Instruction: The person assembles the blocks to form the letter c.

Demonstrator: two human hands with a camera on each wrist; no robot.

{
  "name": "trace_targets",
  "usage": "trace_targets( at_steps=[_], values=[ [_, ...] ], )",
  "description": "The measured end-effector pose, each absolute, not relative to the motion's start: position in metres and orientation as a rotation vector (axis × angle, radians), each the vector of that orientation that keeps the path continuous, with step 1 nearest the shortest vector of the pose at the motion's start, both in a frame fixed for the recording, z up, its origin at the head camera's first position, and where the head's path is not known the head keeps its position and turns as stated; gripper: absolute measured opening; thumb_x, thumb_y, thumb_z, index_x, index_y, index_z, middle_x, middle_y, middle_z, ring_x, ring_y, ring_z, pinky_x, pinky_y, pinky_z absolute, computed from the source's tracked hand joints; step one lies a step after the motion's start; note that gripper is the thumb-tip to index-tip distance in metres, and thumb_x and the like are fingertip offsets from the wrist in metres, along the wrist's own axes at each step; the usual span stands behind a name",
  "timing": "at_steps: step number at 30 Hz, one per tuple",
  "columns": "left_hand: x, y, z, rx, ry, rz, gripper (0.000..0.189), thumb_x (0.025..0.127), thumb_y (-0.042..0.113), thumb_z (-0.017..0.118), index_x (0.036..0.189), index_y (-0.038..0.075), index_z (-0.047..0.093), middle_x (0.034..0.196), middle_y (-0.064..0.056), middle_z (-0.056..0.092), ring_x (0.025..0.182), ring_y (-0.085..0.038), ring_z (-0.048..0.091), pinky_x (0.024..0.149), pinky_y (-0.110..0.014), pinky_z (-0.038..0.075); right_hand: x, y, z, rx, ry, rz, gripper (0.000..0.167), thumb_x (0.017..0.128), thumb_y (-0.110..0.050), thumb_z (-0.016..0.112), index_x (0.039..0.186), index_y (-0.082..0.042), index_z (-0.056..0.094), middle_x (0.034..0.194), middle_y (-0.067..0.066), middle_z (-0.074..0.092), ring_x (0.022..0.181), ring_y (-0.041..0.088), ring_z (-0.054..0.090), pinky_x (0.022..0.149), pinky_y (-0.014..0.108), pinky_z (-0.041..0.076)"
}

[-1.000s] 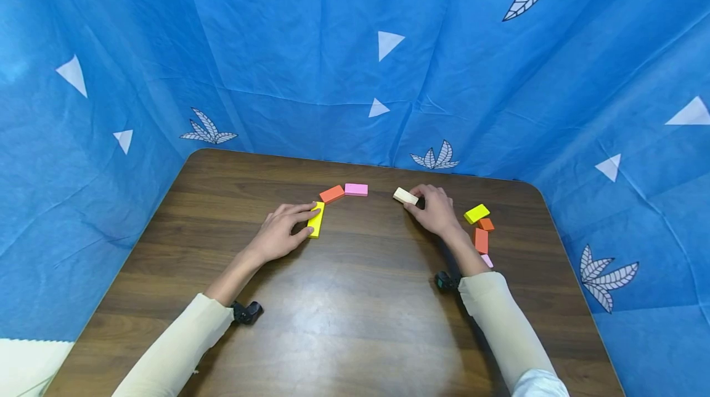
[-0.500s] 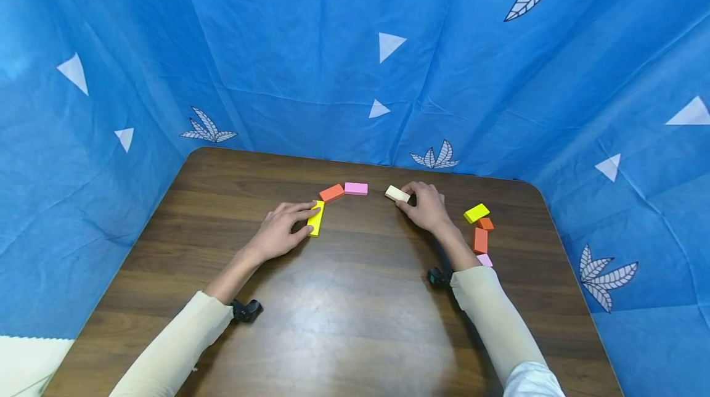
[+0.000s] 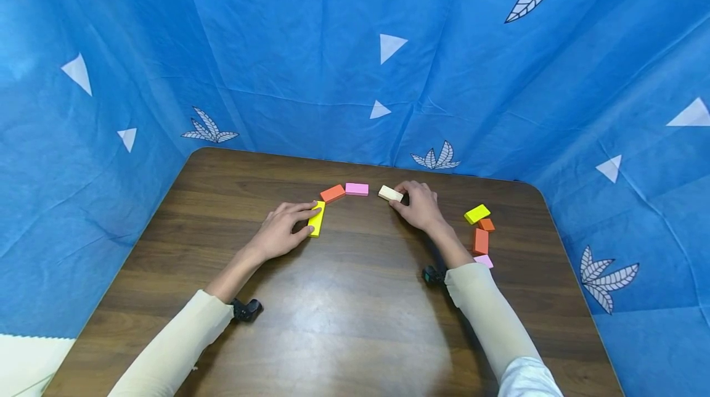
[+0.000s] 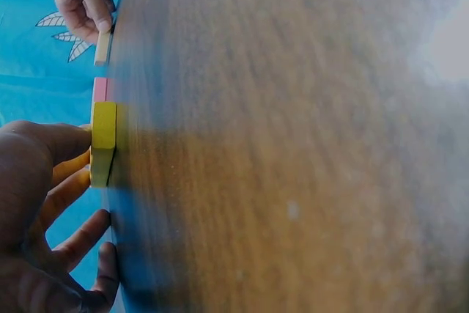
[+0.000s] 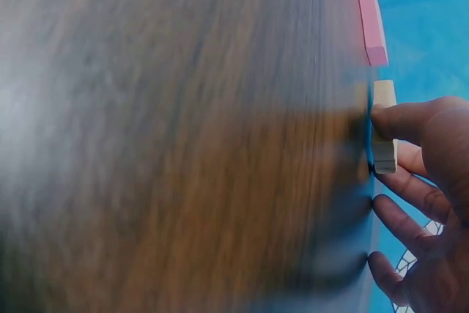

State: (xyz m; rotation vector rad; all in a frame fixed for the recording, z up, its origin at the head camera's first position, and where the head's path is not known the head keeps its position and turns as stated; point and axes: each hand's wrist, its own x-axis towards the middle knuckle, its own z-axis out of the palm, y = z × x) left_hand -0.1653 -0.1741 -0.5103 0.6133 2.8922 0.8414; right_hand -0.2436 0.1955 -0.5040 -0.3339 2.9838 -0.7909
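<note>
My left hand [image 3: 281,230] holds a yellow block [image 3: 316,219] on the table, thumb at its near end and fingers at its far end. An orange block [image 3: 333,193] lies just beyond it, with a pink block [image 3: 357,189] to the right of that one. To the right of the pink block, with a small gap between, is a cream block [image 3: 391,193]. My right hand [image 3: 418,206] pinches this cream block between thumb and fingers; in the right wrist view the thumb presses the near side of the cream block [image 5: 384,144].
Toward the right of the brown wooden table [image 3: 355,311] lie a second yellow block [image 3: 477,214], a small orange block [image 3: 486,224], a larger orange-red block [image 3: 481,241] and a pink block [image 3: 484,261] partly behind the right sleeve. A blue cloth [image 3: 277,45] hangs around the table.
My right hand has moved left with the cream block, bringing it closer to the pink block. The left hand stays on the yellow block.
</note>
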Motion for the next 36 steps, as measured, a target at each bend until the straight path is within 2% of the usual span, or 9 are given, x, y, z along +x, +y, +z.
trace_targets(
  at_steps=[36],
  values=[
    [-0.163, -0.173, -0.516, 0.620, 2.911, 0.852, 0.050, 0.106, 0.031, 0.070, 0.154, 0.024, 0.062, 0.166, 0.003, 0.054, 0.147, -0.034, 0.051, 0.106, -0.062, 0.044, -0.246, 0.174, -0.510, -0.398, 2.998, -0.824, 0.033, 0.098, -0.032, 0.081, 0.123, -0.013, 0.073, 0.126, 0.009, 0.073, 0.119, 0.035, 0.059, 0.103, 0.064, 0.041]
  ],
)
